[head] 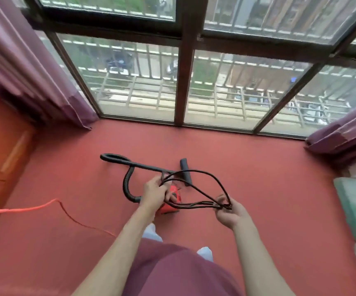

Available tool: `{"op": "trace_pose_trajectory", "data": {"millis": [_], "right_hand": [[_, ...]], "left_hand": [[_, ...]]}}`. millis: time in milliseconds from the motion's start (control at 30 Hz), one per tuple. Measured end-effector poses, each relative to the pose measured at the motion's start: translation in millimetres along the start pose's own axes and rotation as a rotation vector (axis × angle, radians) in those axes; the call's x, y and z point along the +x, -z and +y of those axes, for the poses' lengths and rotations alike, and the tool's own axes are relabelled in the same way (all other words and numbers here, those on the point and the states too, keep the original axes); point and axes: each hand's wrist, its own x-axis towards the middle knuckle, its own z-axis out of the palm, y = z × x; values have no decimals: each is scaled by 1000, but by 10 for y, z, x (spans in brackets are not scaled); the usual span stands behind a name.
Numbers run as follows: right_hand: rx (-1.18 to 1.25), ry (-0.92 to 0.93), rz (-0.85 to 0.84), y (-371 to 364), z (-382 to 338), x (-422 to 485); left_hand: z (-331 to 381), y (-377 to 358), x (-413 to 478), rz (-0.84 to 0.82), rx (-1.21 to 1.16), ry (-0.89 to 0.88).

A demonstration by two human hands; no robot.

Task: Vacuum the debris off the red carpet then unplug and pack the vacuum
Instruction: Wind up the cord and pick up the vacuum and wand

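1. Short-pile red carpet [247,167] runs flat up to a dark-framed window [185,82], with pleated purple curtains [34,82] at both sides.
2. Your left hand [154,193] grips one end of the looped black cord [213,180]. Your right hand [229,212] pinches the other end, and the loops hang slack between them.
3. The vacuum [174,197] (glossy red body) sits on the carpet under your left hand, mostly hidden. Its ribbed hose [127,184] curves up to a rigid wand [147,166] lying flat.
4. A thin orange cable [23,209] is cut off at the left edge.

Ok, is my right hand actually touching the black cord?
Touching. The head view shows the right hand pinching the bundled end of the black cord, whose loops run across to the left hand, which grips them too.
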Motion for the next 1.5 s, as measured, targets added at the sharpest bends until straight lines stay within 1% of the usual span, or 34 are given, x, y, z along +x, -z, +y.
{"op": "trace_pose_trajectory", "data": {"millis": [67,133,167,200,267,300,367,400,433,633,700,767,867,933,1067,1167,1233,1333,1400,1500], "right_hand": [[-42,-51,41,-70,50,102],[-174,-70,68,-70,104,77],[-233,-161,61,-31,146,92],[-446,-153,32,4,199,87],[-487,-240,13,76,314,128],[-516,-190,19,48,391,143],[-664,-137,113,-71,562,261],[-661,-156,135,-146,646,253],[-723,-153,131,-246,714,200],[-768,-289,75,-614,812,442],[-783,-270,37,-746,834,579],[-775,-275,52,-911,892,663],[-794,-319,11,-1159,1016,696],[-866,-364,-2,-1266,1087,771],[-1046,-409,94,-1483,1179,947],[-1144,-403,165,-1654,1203,1055],[-1201,-397,214,-1734,1181,1183],[-1296,-391,198,-1827,1093,1361],[-1380,-384,158,-1875,1003,1519],[-1324,-383,65,-1958,862,1664]], "left_hand": [[-162,77,-163,14,57,7],[-339,108,-324,45,112,19],[-418,117,-405,63,124,32],[-472,120,-488,82,127,56],[-554,128,-628,128,107,114],[-583,131,-677,151,86,136],[-620,166,-738,181,106,173],[-610,187,-761,184,140,178],[-584,208,-770,182,162,170],[-455,456,-506,187,218,121],[-364,517,-386,182,242,105],[-295,577,-297,165,224,103],[-297,718,-182,179,230,108],[-314,779,-154,186,206,106],[-239,771,-131,177,182,113],[-220,658,-89,196,119,132],[-273,529,-60,246,41,181],[-442,264,-24,385,-103,224],[-511,52,25,532,-249,247],[-616,-277,174,818,-466,299]]}}
